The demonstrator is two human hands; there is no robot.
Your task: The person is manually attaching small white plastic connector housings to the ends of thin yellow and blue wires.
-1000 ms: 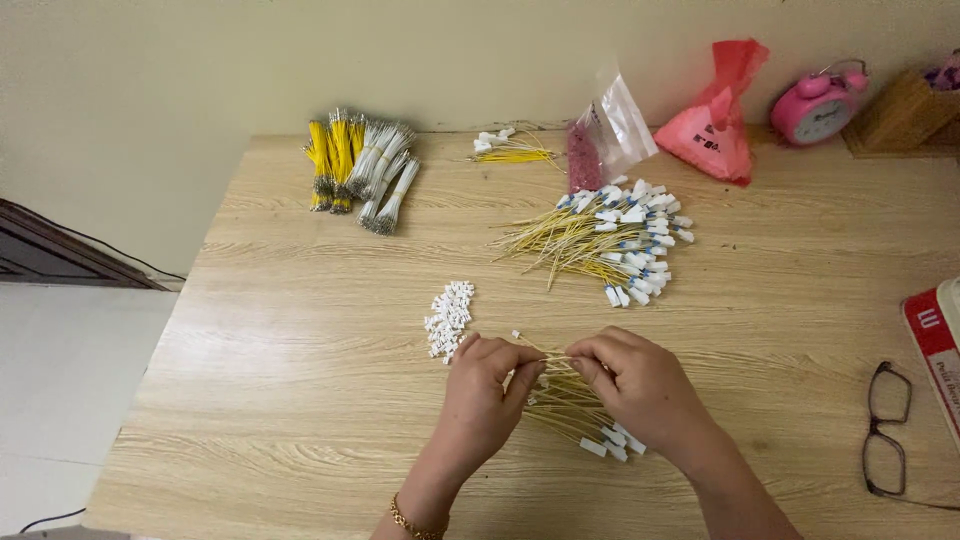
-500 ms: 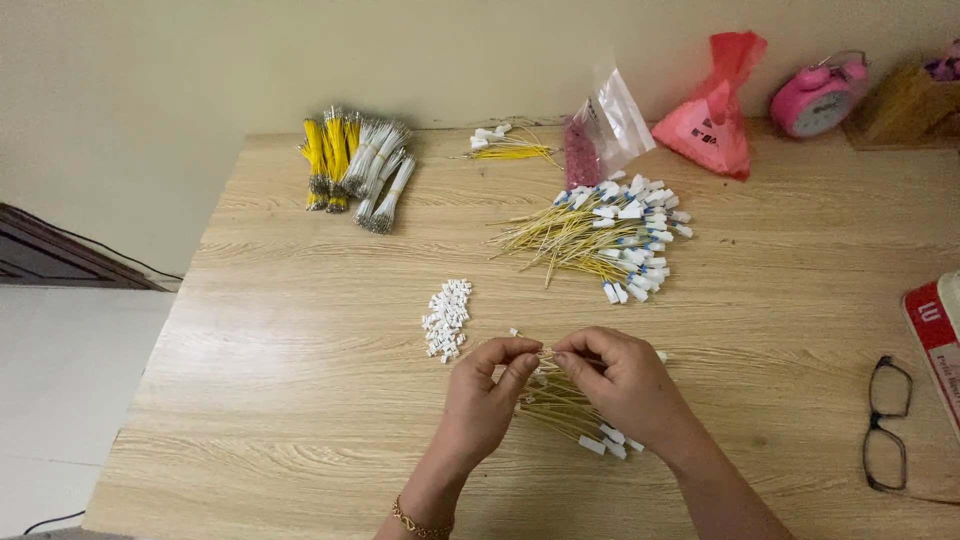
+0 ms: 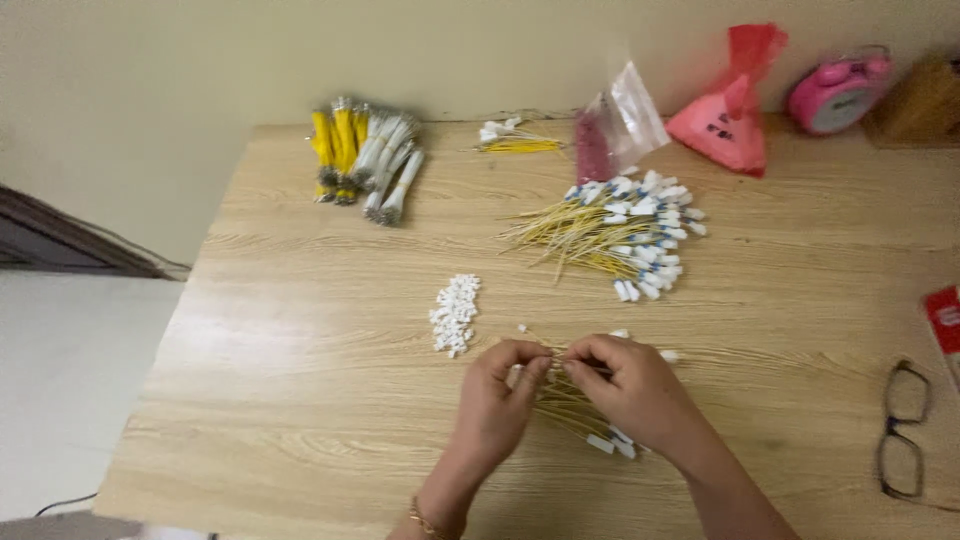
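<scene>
head view: both hands meet near the front of the wooden counter [image 3: 300, 330], fingertips pinched together over a small heap of thin yellow wires [image 3: 575, 405] with white ends. the left hand [image 3: 500, 395] is closed to a pinch on what looks like one wire end or a small white piece, too small to tell which; the right hand [image 3: 635, 385] is likewise curled shut, holding a yellow wire at its tip, the two hands touching. just beside the left hand lies a little pile of white connector pieces [image 3: 455, 312], seemingly still loose and unused. farther back sits a bigger spread of yellow wires with white and blue ends [image 3: 620, 235], and at the far edge tied bundles of yellow and grey wires [image 3: 365, 160] plus a tiny bunch [image 3: 515, 138], which look finished. judging by this, some batches are done and bundled, while the heap under the hands and the loose white pieces remain. a clear bag [image 3: 615, 125], a red bag [image 3: 730, 110], a pink clock [image 3: 835, 90] and spectacles [image 3: 905, 430] lie apart.
</scene>
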